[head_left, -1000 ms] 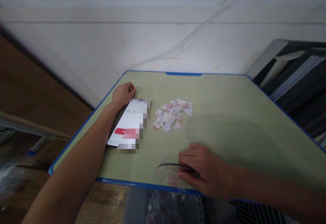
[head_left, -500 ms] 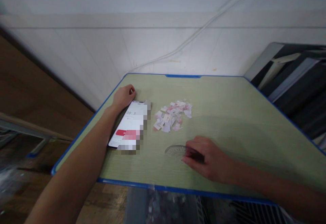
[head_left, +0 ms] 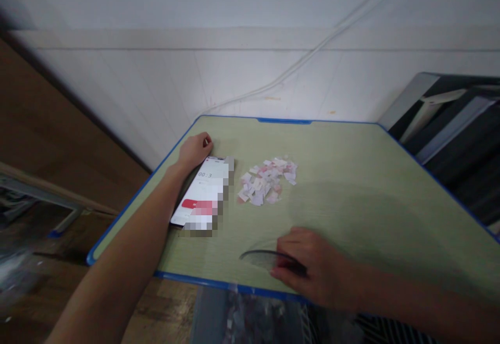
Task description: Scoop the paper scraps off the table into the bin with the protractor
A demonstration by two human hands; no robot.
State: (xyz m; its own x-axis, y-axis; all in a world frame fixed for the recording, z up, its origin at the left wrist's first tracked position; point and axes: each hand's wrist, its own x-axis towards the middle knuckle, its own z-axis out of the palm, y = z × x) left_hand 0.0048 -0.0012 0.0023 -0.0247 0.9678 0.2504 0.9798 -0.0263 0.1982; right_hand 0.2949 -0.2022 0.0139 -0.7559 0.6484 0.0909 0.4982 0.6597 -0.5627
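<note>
A clear plastic protractor, its curved edge towards the left, is gripped by my right hand near the front edge of the table. Thumb and fingers pinch its right side, which they partly hide. On the far left of the table rests my left hand, its fingers curled into a loose fist with nothing visible in them. Just beside that wrist and forearm lies a phone with a lit screen, partly blurred out. A loose heap of small torn white and pinkish paper pieces lies mid-table, beyond my right hand.
The pale green table has a blue rim and stands against a white wall with a cable running across it. Dark folded items lean at the right. A grey bin stands below the front edge.
My right hand has moved towards me and slightly left with the protractor, which now appears more edge-on. My left hand, the phone and the paper pieces stay in place; the view has shifted slightly.
</note>
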